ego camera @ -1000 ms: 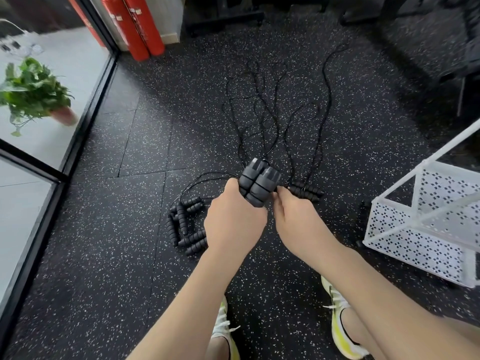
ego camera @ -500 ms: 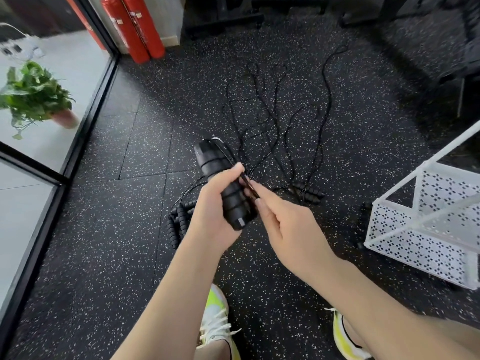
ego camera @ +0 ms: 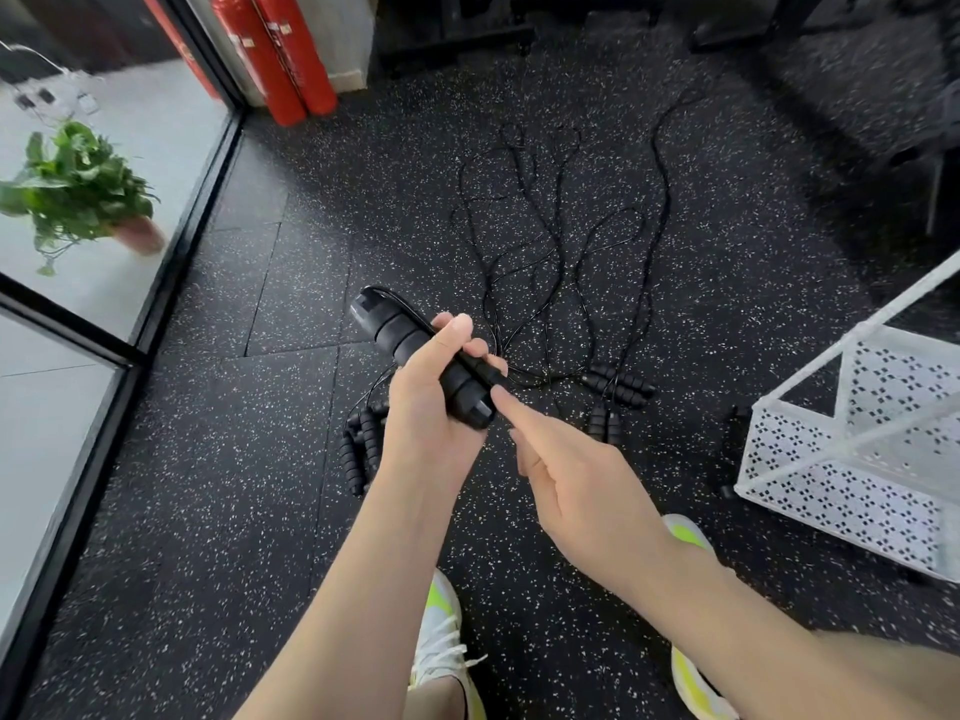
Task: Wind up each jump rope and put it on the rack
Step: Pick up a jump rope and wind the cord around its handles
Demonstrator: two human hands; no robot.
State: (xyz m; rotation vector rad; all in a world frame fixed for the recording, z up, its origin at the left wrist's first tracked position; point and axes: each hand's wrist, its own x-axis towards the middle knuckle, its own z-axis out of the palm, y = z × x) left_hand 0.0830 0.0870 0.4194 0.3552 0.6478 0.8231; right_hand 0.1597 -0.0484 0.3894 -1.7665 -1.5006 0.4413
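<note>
Head view: paired jump rope handles (ego camera: 423,363) sit clamped in the left hand (ego camera: 434,407), cord (ego camera: 550,252) trailing onto the rubber floor (ego camera: 260,511). The right hand (ego camera: 582,475), fingers extended and empty, nears the cord; wrap evenly and snugly around the handles. White rack (ego camera: 852,491) stands to the right.

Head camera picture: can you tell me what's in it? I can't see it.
The left hand grips two black rope handles, and the right hand points a finger at them. More ropes lie on the dark floor, with a white rack on the right.
</note>
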